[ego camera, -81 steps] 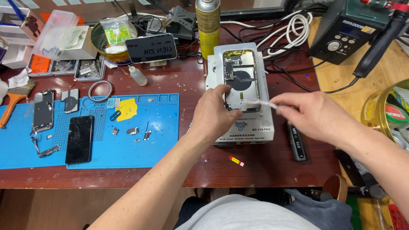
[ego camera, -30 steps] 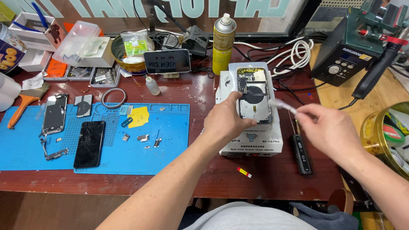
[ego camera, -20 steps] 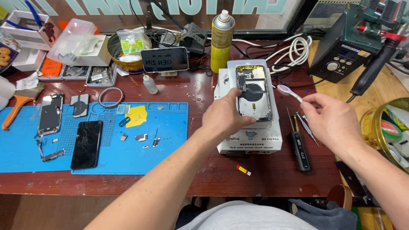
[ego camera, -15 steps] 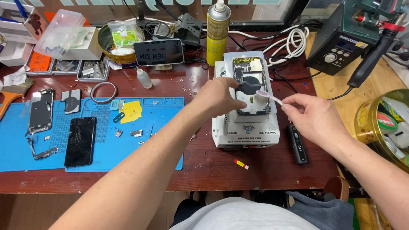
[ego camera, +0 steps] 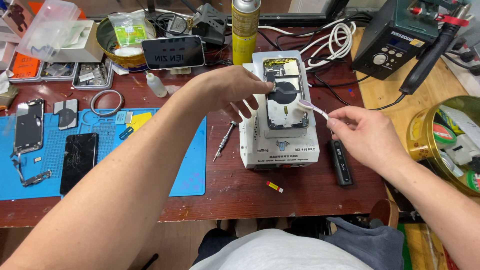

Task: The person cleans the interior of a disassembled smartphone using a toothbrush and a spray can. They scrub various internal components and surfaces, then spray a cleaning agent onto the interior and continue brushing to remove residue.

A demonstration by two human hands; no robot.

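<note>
head view | opened phone point(ego camera: 286, 95) lies on white heating pad point(ego camera: 280, 145), desk centre | left hand point(ego camera: 231, 91) at its 9 o'clock, fingertips pinching its edge | right hand point(ego camera: 367, 137) at 4 o'clock gripping pale plastic pry tool point(ego camera: 312, 107), tip touching phone's right edge | step: prying, judged; next calls for a shallow, steady slide

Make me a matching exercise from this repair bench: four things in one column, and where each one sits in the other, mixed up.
Things:
1. opened phone
2. cracked black phone
3. screwdriver
4. yellow spray can

Places:
A. on the blue mat
B. at the back of the bench, upright
C. on the white heating station
D. on the bare wood, between mat and station

Pairs: 1-C, 2-A, 3-D, 4-B
</note>
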